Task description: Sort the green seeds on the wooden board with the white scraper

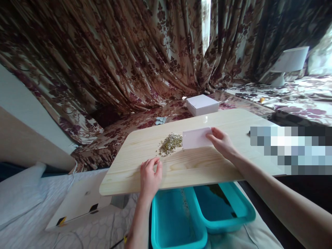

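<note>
A pale wooden board (pixel 181 169) bears a small heap of greenish and whitish grains (pixel 171 143), perhaps seeds or gravel, with a few bits scattered about it. My right hand (pixel 220 140) pinches the right end of a thin white card (pixel 195 138), thumb on the near face. The card's left edge touches or nearly touches the heap's right side. My left hand (pixel 150 176) rests at the board's near edge just below the heap, palm down, holding nothing, its thumb apart from the slightly bent fingers.
Under the near edge sit two turquoise tubs (pixel 178 238), side by side; the right one has something dark inside. A white box (pixel 202 103) stands behind the board. A large pale carton (pixel 77 204) lies at left. A lamp (pixel 292 60) stands far right. Patterned curtains (pixel 129 52) hang behind.
</note>
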`<state>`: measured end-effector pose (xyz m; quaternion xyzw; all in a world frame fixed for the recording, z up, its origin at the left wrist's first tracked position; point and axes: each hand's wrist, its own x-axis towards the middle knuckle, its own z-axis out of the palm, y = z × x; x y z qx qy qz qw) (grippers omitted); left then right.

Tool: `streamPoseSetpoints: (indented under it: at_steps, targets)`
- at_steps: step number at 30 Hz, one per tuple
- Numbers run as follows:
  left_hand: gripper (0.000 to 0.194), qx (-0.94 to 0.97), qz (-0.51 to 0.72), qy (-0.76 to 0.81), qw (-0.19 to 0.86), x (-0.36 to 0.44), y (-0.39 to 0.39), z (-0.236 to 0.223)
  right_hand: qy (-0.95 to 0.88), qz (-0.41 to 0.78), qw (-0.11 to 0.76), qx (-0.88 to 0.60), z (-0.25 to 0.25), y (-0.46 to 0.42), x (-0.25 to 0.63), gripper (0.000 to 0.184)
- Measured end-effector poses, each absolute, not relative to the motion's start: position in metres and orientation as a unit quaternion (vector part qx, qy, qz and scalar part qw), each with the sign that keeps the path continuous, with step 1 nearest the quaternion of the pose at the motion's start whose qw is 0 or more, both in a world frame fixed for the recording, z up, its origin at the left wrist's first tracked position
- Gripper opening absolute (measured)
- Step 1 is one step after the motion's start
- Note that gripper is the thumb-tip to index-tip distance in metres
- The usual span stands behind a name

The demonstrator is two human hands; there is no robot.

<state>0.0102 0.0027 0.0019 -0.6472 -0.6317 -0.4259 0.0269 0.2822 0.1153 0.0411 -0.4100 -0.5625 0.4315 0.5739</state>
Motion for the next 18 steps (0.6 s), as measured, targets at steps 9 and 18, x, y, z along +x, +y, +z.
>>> streamPoseSetpoints:
  at_steps: [9, 18]
  targets:
    - [0.021, -0.647, -0.425, -0.633, 0.029, 0.009, 0.003, 0.002, -0.571, 0.436, 0.568, -0.402, 0.04, 0.116, 0.276, 0.013]
    - [0.021, -0.647, -0.423, -0.634, 0.031, 0.009, 0.003, 0.002, -0.604, 0.474, 0.493, -0.408, 0.048, 0.124, 0.275, 0.013]
